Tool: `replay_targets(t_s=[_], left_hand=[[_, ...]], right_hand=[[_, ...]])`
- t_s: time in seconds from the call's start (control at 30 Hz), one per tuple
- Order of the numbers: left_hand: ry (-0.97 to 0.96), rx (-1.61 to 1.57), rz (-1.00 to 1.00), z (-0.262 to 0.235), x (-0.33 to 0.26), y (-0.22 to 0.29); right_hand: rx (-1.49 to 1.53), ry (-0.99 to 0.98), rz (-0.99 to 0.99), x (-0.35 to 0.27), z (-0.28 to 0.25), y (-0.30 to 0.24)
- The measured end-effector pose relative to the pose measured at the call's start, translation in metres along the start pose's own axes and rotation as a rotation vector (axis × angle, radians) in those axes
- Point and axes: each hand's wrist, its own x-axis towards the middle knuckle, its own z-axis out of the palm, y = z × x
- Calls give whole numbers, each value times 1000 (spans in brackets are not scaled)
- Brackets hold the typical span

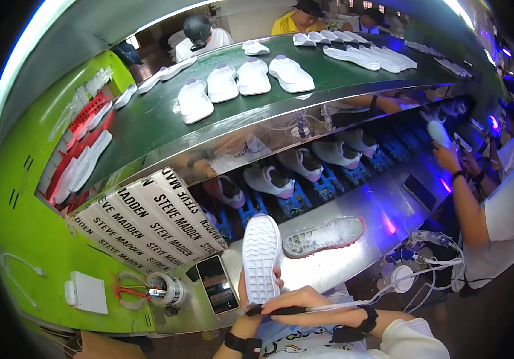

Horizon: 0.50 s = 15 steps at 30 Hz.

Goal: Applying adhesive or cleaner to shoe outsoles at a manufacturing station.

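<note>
Four white shoes (239,81) counted on green upper belt (149,128). One translucent sole (324,236) lying on steel bench (382,206). One white sole (261,258) held upright, left hand (246,286) fingers clamped behind. One black brush (281,310) gripped by right hand (304,302), at sole's heel.

Two bare forearms are seen rising from the lower edge. The left hand (251,293) is raised upright, fingers curled in a grip, a dark band worn on its wrist. The right hand (304,301) is laid across, fingers pinched closed, wrist also banded.
</note>
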Motion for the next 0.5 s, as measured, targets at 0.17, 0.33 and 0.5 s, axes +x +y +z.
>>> replay_targets(t_s=[0.17, 0.33, 0.5], left_hand=[[-144, 334, -239, -11, 12, 35], [-7, 722, -518, 37, 29, 41], [-68, 870, -904, 26, 54, 36]], right_hand=[[-35, -140, -122, 9, -19, 6], [-112, -196, -143, 23, -37, -23], [-547, -214, -334, 8, -60, -32]])
